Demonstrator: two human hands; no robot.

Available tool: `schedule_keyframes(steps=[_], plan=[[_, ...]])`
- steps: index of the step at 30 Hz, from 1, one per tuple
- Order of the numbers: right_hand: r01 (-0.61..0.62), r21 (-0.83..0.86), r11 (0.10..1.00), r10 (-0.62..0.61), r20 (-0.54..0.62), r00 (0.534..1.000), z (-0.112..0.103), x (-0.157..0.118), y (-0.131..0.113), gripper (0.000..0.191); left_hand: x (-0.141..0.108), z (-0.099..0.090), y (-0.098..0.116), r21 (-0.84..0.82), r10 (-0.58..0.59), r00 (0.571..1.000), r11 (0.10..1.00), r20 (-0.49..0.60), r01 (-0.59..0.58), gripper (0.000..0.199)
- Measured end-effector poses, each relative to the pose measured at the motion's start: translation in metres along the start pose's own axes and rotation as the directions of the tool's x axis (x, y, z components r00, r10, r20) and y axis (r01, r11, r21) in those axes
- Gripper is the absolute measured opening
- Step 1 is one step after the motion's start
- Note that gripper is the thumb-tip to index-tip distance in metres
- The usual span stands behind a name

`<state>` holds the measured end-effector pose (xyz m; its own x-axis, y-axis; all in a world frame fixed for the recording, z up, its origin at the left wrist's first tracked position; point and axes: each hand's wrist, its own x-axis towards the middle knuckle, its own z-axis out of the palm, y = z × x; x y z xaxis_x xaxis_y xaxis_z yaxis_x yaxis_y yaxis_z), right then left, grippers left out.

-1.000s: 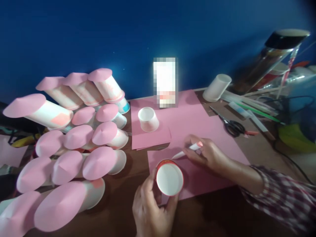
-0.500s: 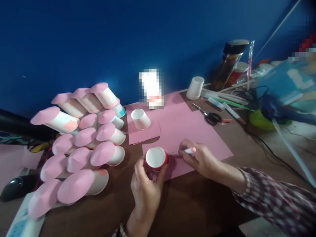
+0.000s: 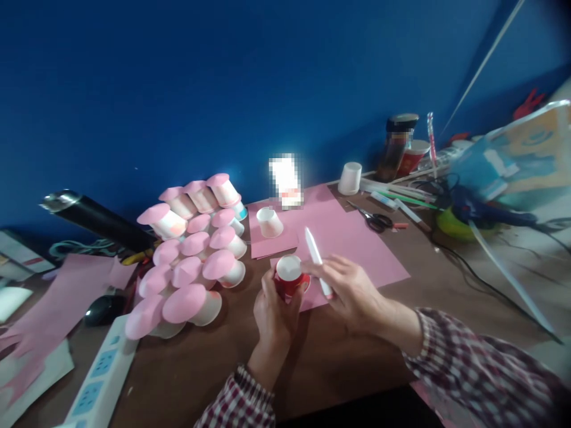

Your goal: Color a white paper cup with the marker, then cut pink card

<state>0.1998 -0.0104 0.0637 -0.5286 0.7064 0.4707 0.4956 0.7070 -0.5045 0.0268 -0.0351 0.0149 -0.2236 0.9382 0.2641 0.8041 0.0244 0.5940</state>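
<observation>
My left hand (image 3: 273, 318) is wrapped round a small red paper cup (image 3: 288, 288). A white round end of the cup faces up. My right hand (image 3: 354, 291) is beside it, its fingertips at the cup's right side. Between the right fingers sits a white marker pen (image 3: 313, 246), tapered end up and away, coral end low near the palm. Under and behind the cup lies a large pink paper sheet (image 3: 366, 255). A white paper cup (image 3: 269, 223) stands on smaller pink sheets just behind.
Several white cups with pink paper cones (image 3: 185, 303) stand in rows at left. Beyond them are a black mouse (image 3: 104, 310), a power strip (image 3: 99, 374) and pink paper scraps (image 3: 66, 297). Scissors (image 3: 377, 221), another white cup (image 3: 350, 178) and a glue gun (image 3: 486, 208) lie right.
My right hand has moved left to the cup, and the marker now points up rather than lying sideways. The red cup has tilted to show more of its side. The view has shifted left.
</observation>
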Motion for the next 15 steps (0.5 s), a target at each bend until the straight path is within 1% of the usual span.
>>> schedule_keyframes(steps=[2, 6, 8, 9, 10, 11, 12, 13, 14, 15], plan=[[0.081, -0.081, 0.993, -0.077, 0.047, 0.996, 0.007, 0.004, -0.003, 0.048, 0.000, 0.001, 0.001, 0.035, -0.016, 1.000, 0.999, 0.005, 0.016, 0.046], [0.106, -0.217, 0.970, -0.085, 0.104, 0.991, 0.015, 0.007, -0.004, 0.036, 0.000, 0.000, 0.000, 0.044, -0.023, 0.999, 0.999, 0.029, 0.022, 0.048], [0.104, -0.253, 0.962, -0.078, 0.109, 0.991, 0.016, 0.007, -0.004, 0.034, 0.000, -0.005, -0.001, 0.021, 0.028, 0.999, 0.999, 0.046, -0.029, 0.055], [0.102, -0.262, 0.960, -0.077, 0.102, 0.992, 0.016, 0.008, -0.005, 0.033, -0.001, -0.010, -0.002, 0.016, 0.075, 0.996, 0.997, 0.039, -0.076, 0.061], [0.098, -0.265, 0.959, -0.075, 0.095, 0.993, 0.016, 0.008, -0.005, 0.032, 0.000, -0.015, -0.003, 0.023, 0.137, 0.991, 0.990, 0.009, -0.137, 0.065], [0.093, -0.262, 0.960, -0.073, 0.087, 0.994, 0.017, 0.008, -0.005, 0.031, 0.000, -0.022, -0.004, 0.041, 0.211, 0.977, 0.977, -0.033, -0.210, 0.067], [0.090, -0.256, 0.962, -0.071, 0.082, 0.994, 0.017, 0.008, -0.005, 0.029, 0.002, -0.029, -0.005, 0.073, 0.290, 0.954, 0.956, -0.078, -0.285, 0.064], [0.088, -0.250, 0.964, -0.071, 0.075, 0.995, 0.017, 0.008, -0.005, 0.028, 0.004, -0.037, -0.006, 0.101, 0.380, 0.918, 0.924, -0.112, -0.369, 0.056], [0.088, -0.247, 0.965, -0.073, 0.067, 0.995, 0.018, 0.008, -0.006, 0.027, 0.008, -0.044, -0.007, 0.100, 0.466, 0.882, 0.883, -0.077, -0.458, 0.046], [0.088, -0.247, 0.965, -0.076, 0.059, 0.995, 0.018, 0.008, -0.006, 0.028, 0.013, -0.051, -0.007, 0.092, 0.541, 0.841, 0.837, 0.011, -0.540, 0.040]])
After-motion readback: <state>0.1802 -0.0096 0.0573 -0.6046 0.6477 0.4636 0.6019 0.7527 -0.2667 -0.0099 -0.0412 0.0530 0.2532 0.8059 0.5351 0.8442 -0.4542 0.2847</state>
